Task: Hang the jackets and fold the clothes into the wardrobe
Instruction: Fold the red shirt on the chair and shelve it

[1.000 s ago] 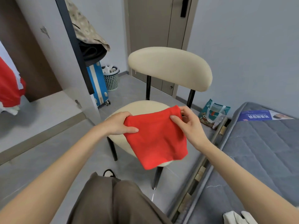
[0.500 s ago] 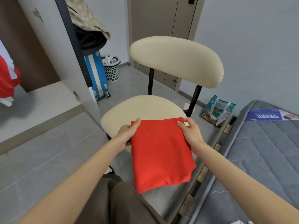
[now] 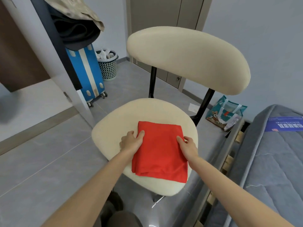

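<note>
A folded red garment (image 3: 159, 153) lies flat on the cream seat of a chair (image 3: 114, 128) in front of me. My left hand (image 3: 131, 142) holds its left edge, with the thumb on top of the fabric and the fingers curled at the side. My right hand (image 3: 187, 145) holds the right edge in the same way. The wardrobe's open door (image 3: 54, 66) stands at the left, and the wardrobe's dark inside (image 3: 18, 59) shows behind it.
Beige and black clothes (image 3: 75, 23) are piled on a blue suitcase (image 3: 86, 74) behind the door, beside a mesh waste basket (image 3: 107, 66). A grey mattress (image 3: 270, 161) runs along the right. A printed bag (image 3: 224, 113) sits on the floor by the chair.
Both hands have lowered the red garment from the air onto the chair seat, where it now lies flat. The view has moved closer to the chair.
</note>
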Available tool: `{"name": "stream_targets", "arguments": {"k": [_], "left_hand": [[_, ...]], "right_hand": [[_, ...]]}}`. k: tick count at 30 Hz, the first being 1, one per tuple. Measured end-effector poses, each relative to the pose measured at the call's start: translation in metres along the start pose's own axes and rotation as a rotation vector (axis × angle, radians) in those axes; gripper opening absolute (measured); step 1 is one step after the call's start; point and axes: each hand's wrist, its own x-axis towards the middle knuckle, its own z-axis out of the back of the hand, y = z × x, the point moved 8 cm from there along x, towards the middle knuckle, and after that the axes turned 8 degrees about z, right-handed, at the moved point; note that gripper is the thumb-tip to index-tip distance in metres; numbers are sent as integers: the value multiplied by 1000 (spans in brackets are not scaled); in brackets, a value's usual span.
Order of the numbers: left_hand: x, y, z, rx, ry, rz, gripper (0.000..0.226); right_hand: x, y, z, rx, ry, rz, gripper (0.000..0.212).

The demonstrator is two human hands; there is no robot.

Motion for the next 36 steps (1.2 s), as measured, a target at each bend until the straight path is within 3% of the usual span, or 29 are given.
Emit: {"name": "stream_targets", "arguments": {"k": [3, 9, 16, 26, 36], "left_hand": [[1, -4, -15, 35, -54, -24, 74], [-7, -10, -23, 188, -183, -171, 71], [-24, 13, -16, -107, -31, -125, 63], [-105, 17, 66, -511, 103, -230, 44], [-227, 17, 183, -719, -41, -489, 23]], "right_hand": [[-1, -3, -10, -105, -47, -21, 78], [-5, -6, -17, -235, -51, 31, 66], [-21, -8, -11, -115, 11, 67, 59], [-98, 74, 3, 42, 15, 402, 39], [-219, 167, 9, 232, 10, 737, 26]]}}
